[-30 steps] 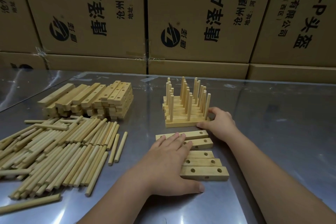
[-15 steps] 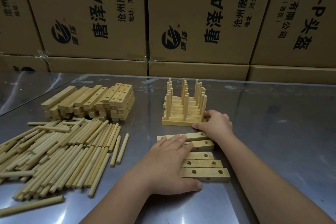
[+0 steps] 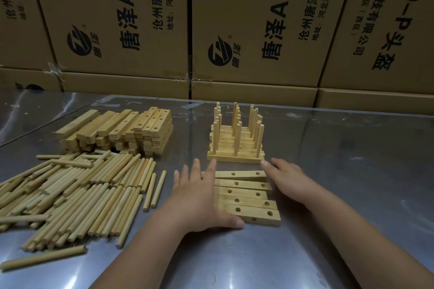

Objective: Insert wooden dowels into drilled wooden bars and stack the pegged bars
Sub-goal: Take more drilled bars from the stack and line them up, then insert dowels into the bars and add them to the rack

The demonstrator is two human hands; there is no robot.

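Steel counter (image 3: 352, 171); we note left hand (image 3: 202, 195) and right hand (image 3: 288, 178), fingers straight, bracketing drilled bars (image 3: 246, 197); pegged stack (image 3: 236, 148) just beyond.

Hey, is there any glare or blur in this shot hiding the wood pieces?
Head view: bright glare patches on the metal table near the bottom and far left, none over the drilled bars; head view's wide lens makes the cardboard boxes lean outward; the dowel pile looks sharp, no motion blur.
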